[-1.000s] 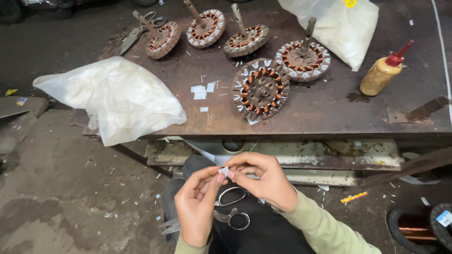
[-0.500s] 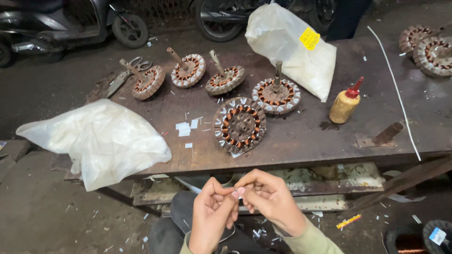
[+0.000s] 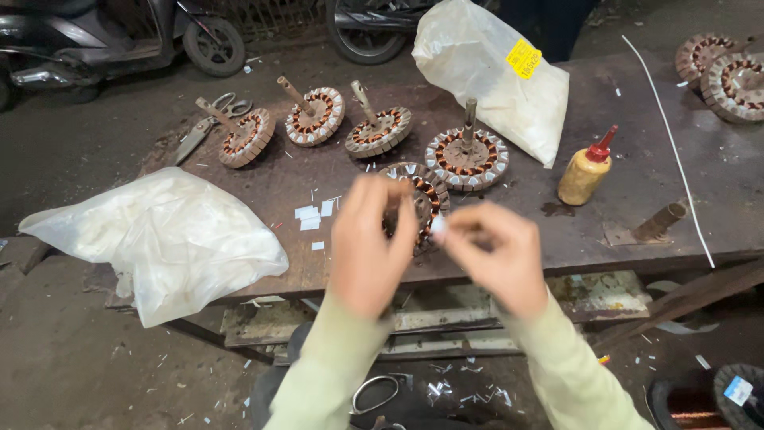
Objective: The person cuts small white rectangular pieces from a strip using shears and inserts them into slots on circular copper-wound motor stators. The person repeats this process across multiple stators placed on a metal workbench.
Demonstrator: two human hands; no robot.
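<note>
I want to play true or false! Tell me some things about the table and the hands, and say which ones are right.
1. Both hands are raised in front of the wound motor part at the table's front edge. True: the left hand and right hand are held close together there.
2. The yellow bottle has a blue cap. False: its cap is red.
3. A white plastic bag hangs over the table's left end. True.
4. The scissors lie beside the yellow bottle. False: they lie at the far left of the table, near another wound part.
5. The right hand pinches a small white piece. True, though it is blurred.
</note>
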